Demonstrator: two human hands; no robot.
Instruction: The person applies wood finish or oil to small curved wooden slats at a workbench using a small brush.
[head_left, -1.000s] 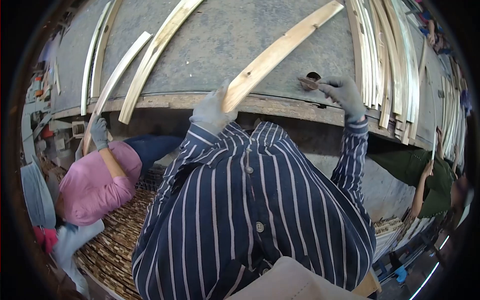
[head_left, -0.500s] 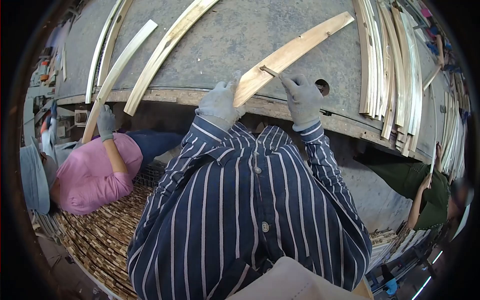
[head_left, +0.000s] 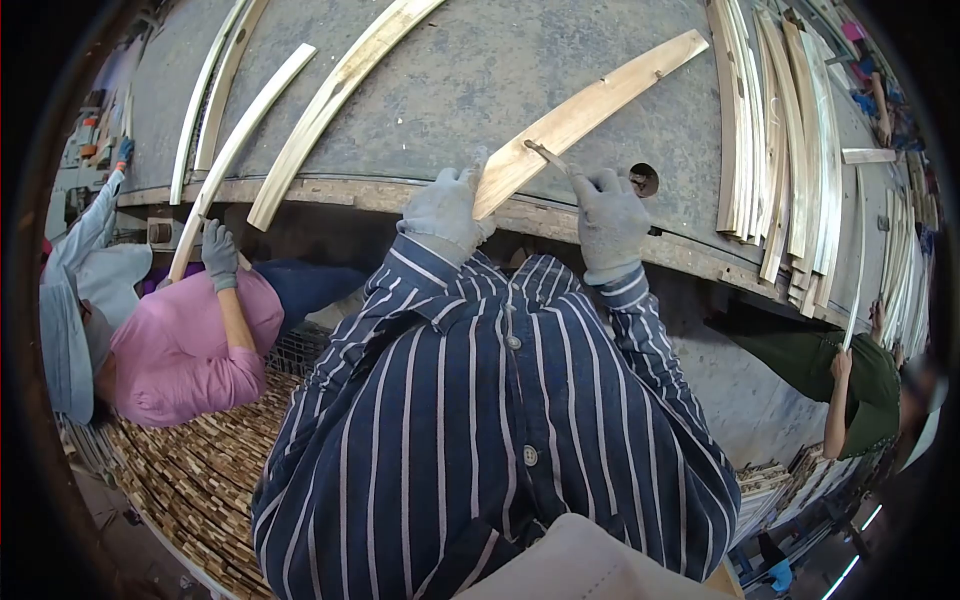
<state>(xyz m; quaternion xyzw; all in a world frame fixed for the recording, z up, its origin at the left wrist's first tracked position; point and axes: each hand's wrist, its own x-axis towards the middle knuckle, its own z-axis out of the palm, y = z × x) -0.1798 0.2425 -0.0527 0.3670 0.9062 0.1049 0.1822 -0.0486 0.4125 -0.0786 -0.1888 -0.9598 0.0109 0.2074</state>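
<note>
A curved pale wooden slat [head_left: 600, 112] slants across the table, its near end jutting toward the table's front edge. My left hand [head_left: 443, 212], in a grey glove, is closed around that near end. My gloved right hand [head_left: 610, 215] grips a thin, dark, stick-like tool [head_left: 553, 160] whose kind I cannot make out. The tool's far tip rests at or just above the slat's face, close to a dark spot. Small dark knots show further up the slat.
Several curved slats [head_left: 335, 90] lie on the left of the grey table [head_left: 470, 90]; stacked slats [head_left: 790, 150] lie on the right. A round hole [head_left: 644, 180] pierces the tabletop. Co-workers in pink [head_left: 190, 340] and dark green [head_left: 860, 400] stand either side, handling slats.
My right hand has shifted slightly nearer to me, and the tool now tilts more steeply. The slat's near end has moved slightly. The pink-sleeved co-worker's gloved hand has moved on their slat.
</note>
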